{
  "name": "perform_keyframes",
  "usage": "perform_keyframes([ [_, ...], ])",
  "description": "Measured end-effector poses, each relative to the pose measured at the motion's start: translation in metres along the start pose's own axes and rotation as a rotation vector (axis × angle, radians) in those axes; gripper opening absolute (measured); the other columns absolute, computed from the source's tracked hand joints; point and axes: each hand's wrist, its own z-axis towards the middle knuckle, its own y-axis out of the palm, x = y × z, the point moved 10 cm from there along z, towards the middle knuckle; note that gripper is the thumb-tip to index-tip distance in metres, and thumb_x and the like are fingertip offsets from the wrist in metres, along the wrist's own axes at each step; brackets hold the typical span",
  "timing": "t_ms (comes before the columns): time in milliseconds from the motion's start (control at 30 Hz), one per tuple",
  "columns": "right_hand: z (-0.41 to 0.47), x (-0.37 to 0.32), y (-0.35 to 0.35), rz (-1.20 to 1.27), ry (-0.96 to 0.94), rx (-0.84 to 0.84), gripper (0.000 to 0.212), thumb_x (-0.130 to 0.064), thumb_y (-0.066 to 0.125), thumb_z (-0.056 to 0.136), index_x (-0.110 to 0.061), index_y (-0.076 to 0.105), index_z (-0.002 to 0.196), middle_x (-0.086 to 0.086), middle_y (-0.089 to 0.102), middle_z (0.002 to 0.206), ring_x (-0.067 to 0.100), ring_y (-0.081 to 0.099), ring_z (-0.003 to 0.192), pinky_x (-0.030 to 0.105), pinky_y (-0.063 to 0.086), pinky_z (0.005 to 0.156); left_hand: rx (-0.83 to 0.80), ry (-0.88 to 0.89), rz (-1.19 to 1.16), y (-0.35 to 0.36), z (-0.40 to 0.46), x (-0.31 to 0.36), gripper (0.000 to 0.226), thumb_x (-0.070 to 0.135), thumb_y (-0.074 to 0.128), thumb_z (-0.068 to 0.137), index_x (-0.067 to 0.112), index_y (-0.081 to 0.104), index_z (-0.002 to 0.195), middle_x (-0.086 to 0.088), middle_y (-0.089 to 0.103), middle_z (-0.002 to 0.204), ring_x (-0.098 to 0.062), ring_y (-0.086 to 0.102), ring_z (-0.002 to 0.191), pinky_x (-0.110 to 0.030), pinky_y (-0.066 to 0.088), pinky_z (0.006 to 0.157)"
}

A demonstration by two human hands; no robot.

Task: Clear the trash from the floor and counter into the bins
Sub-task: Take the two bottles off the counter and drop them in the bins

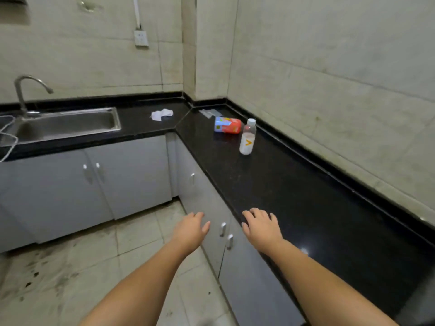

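Note:
On the black L-shaped counter [294,189] stands a clear plastic bottle [247,137] with a white cap and an orange mark. Just behind it a red and blue carton [227,124] lies on its side. A crumpled white paper [162,114] lies near the inner corner, and a flat grey wrapper [209,112] rests by the back wall. My left hand [191,231] hovers open in front of the cabinet doors. My right hand [261,228] is open, palm down, over the counter's front edge. Both hands hold nothing and are well short of the trash.
A steel sink [70,125] with a curved tap [26,95] is set in the left counter, with a white cord [9,142] at its left end. Grey cabinet doors [131,175] run below. The tiled floor [82,267] is stained. No bin is in view.

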Motion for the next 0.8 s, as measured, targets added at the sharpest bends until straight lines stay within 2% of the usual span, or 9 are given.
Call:
perform_keyframes([
  [200, 0.08, 0.042, -0.03, 0.022, 0.018, 0.039, 0.042, -0.036, 0.033, 0.101, -0.022, 0.037, 0.14, 0.003, 0.041, 0.146, 0.025, 0.037, 0.136, 0.049, 0.025, 0.116, 0.016, 0.059, 0.094, -0.016, 0.083, 0.046, 0.048, 0.041, 0.038, 0.097, 0.017, 0.042, 0.138, -0.009, 0.051, 0.137, -0.027, 0.048, 0.127, -0.043, 0.042, 0.105],
  [433, 0.195, 0.059, -0.056, 0.033, 0.063, 0.093, 0.042, -0.036, 0.033, 0.101, -0.021, 0.037, 0.14, 0.004, 0.042, 0.144, 0.027, 0.04, 0.133, 0.048, 0.028, 0.113, 0.045, 0.13, 0.159, -0.053, 0.209, 0.055, 0.046, 0.041, 0.038, 0.097, 0.018, 0.043, 0.137, -0.01, 0.055, 0.132, -0.029, 0.054, 0.12, -0.044, 0.049, 0.099],
  [633, 0.304, 0.065, -0.086, 0.063, 0.186, 0.155, 0.042, -0.036, 0.035, 0.1, -0.02, 0.039, 0.139, 0.004, 0.044, 0.141, 0.026, 0.042, 0.13, 0.046, 0.031, 0.111, -0.011, 0.227, 0.199, -0.093, 0.336, 0.067, 0.047, 0.04, 0.038, 0.097, 0.018, 0.041, 0.139, -0.01, 0.052, 0.133, -0.029, 0.05, 0.123, -0.044, 0.045, 0.101],
  [800, 0.371, 0.072, -0.128, 0.106, 0.277, 0.303, 0.044, -0.028, 0.045, 0.095, -0.019, 0.04, 0.138, 0.005, 0.043, 0.143, 0.028, 0.047, 0.125, 0.043, 0.04, 0.101, -0.049, 0.323, 0.237, -0.118, 0.431, 0.087, 0.047, 0.04, 0.04, 0.096, 0.018, 0.042, 0.138, -0.01, 0.053, 0.13, -0.029, 0.05, 0.123, -0.046, 0.046, 0.098],
])
